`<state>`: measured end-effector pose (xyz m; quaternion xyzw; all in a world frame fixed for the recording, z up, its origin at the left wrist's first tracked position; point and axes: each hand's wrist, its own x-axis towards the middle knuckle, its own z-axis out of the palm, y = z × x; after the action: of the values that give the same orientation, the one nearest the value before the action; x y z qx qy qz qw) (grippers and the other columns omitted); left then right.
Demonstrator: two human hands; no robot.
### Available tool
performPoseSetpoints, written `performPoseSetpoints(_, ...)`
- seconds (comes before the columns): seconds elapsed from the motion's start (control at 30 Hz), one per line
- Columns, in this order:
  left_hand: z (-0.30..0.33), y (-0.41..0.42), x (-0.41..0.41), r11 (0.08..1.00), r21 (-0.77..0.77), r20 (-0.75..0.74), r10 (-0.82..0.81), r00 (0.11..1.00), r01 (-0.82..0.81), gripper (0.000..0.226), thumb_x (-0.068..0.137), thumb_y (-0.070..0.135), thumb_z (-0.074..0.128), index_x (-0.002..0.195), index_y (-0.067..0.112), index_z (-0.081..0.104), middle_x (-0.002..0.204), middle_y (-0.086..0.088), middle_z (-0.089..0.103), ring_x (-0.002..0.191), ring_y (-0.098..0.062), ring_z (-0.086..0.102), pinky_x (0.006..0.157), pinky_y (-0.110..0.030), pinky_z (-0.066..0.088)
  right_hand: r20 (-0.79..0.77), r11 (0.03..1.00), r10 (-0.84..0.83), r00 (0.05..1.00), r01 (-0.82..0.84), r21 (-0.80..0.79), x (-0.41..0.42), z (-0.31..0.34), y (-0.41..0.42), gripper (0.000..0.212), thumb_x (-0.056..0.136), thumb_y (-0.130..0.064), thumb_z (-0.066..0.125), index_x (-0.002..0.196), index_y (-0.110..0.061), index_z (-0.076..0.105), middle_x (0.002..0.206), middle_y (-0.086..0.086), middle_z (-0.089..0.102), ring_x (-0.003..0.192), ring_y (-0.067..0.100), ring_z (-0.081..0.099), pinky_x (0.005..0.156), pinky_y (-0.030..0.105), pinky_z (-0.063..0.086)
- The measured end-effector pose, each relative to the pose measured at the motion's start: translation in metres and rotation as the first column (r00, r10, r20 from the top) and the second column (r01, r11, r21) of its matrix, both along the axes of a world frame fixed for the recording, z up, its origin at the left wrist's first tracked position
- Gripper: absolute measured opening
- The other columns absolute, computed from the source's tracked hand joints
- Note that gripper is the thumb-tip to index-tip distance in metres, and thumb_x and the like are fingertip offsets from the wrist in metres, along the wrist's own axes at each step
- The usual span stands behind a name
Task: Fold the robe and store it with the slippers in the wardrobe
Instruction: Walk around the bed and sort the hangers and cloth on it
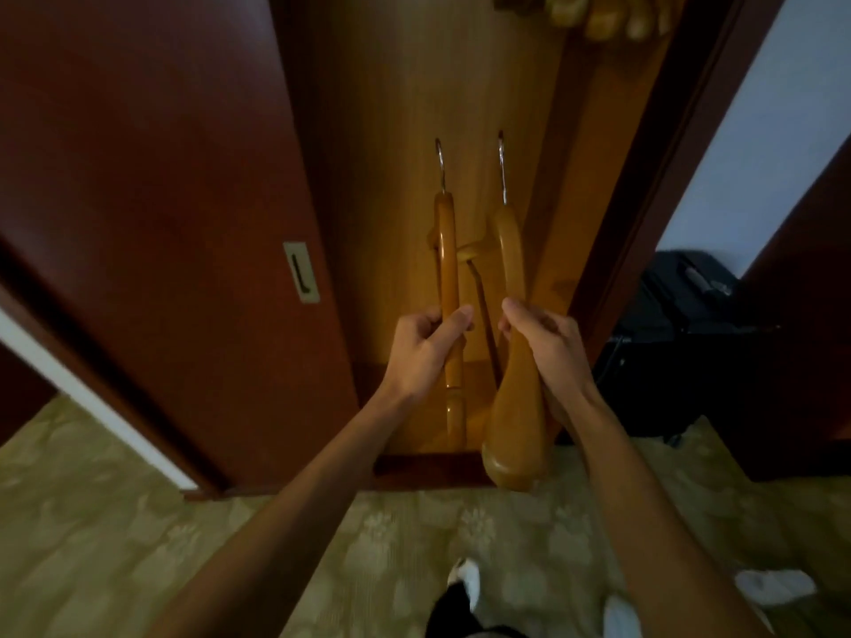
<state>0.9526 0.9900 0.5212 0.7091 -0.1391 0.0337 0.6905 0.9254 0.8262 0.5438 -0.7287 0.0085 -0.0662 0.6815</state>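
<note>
my left hand [426, 345] grips one wooden hanger [447, 278], my right hand [541, 343] the other hanger [512, 287] — both upright at frame centre, hooks pointing up into the wardrobe [391, 131].

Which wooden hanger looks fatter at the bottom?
The hanger in the right hand does: that right hanger flares into a broad rounded end. The left hanger, gripped by the left hand, shows only a thin edge.

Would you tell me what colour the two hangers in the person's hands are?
The hangers are honey-yellow varnished wood with silver metal hooks, seen in the head view.
</note>
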Motion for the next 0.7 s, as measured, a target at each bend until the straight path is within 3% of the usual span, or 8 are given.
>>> performPoseSetpoints(0.1,0.026,-0.012,0.076,1.000,0.022,0.047,-0.006,0.999,0.005,0.052,0.093,0.047,0.060,0.083,-0.004,0.066,0.062,-0.008,0.055,0.055,-0.025,0.047,0.060,-0.036,0.040,0.010,1.000,-0.007,1.000,0.007,-0.004,0.074,0.029,-0.009,0.031,0.097,-0.036,0.059,0.079,-0.012,0.068,0.071,-0.015,0.068,0.072,-0.005,0.064,0.067,0.010,0.047)
performPoseSetpoints(0.2,0.060,-0.023,0.144,1.000,0.019,0.091,0.006,0.996,-0.008,0.046,0.096,0.041,0.061,0.083,-0.003,0.067,0.066,-0.012,0.057,0.057,-0.027,0.047,0.063,-0.037,0.041,0.033,1.000,-0.009,0.999,0.009,-0.016,0.141,0.061,-0.019,0.029,0.097,-0.034,0.059,0.079,-0.013,0.066,0.066,-0.018,0.066,0.064,-0.012,0.061,0.061,0.011,0.045)
performPoseSetpoints(0.3,0.097,-0.029,0.202,1.000,0.020,0.129,0.014,0.992,-0.017,0.046,0.095,0.044,0.062,0.080,0.001,0.068,0.067,-0.023,0.056,0.057,-0.039,0.046,0.064,-0.043,0.043,0.066,1.000,-0.030,0.997,0.029,0.009,0.196,0.098,-0.020,0.026,0.095,-0.037,0.061,0.075,-0.021,0.063,0.066,-0.018,0.065,0.067,-0.006,0.062,0.066,0.017,0.048)
performPoseSetpoints(0.37,0.125,-0.030,0.236,1.000,0.017,0.142,0.019,0.990,-0.021,0.047,0.092,0.048,0.064,0.078,0.004,0.071,0.072,-0.033,0.056,0.060,-0.045,0.050,0.066,-0.049,0.046,0.112,0.999,-0.042,0.993,0.039,0.029,0.230,0.123,-0.020,0.027,0.096,-0.034,0.061,0.075,-0.017,0.062,0.059,-0.021,0.062,0.059,-0.011,0.060,0.056,0.009,0.047)
performPoseSetpoints(0.47,0.166,-0.028,0.279,1.000,0.013,0.155,-0.004,0.988,0.002,0.036,0.095,0.043,0.062,0.075,0.017,0.076,0.070,-0.019,0.063,0.064,-0.029,0.057,0.072,-0.041,0.050,0.153,0.998,-0.044,0.987,0.037,0.051,0.277,0.156,-0.017,0.029,0.092,-0.041,0.065,0.083,-0.014,0.070,0.068,-0.015,0.070,0.068,-0.003,0.066,0.063,0.018,0.050)
performPoseSetpoints(0.6,0.213,-0.027,0.327,1.000,0.013,0.200,-0.008,0.980,0.006,0.035,0.097,0.038,0.061,0.079,0.011,0.075,0.064,-0.008,0.064,0.058,-0.018,0.060,0.069,-0.030,0.050,0.213,0.993,-0.047,0.976,0.023,0.116,0.327,0.194,-0.014,0.030,0.093,-0.041,0.063,0.078,-0.015,0.068,0.066,-0.007,0.071,0.064,0.008,0.069,0.065,0.025,0.051)
performPoseSetpoints(0.7,0.242,-0.028,0.359,1.000,0.012,0.234,-0.028,0.972,0.026,0.036,0.096,0.038,0.062,0.083,0.007,0.075,0.062,-0.005,0.063,0.056,-0.014,0.059,0.070,-0.031,0.048,0.262,0.990,-0.059,0.963,0.023,0.138,0.357,0.218,-0.013,0.032,0.093,-0.042,0.063,0.079,-0.014,0.068,0.069,0.000,0.071,0.066,0.014,0.070,0.070,0.031,0.053)
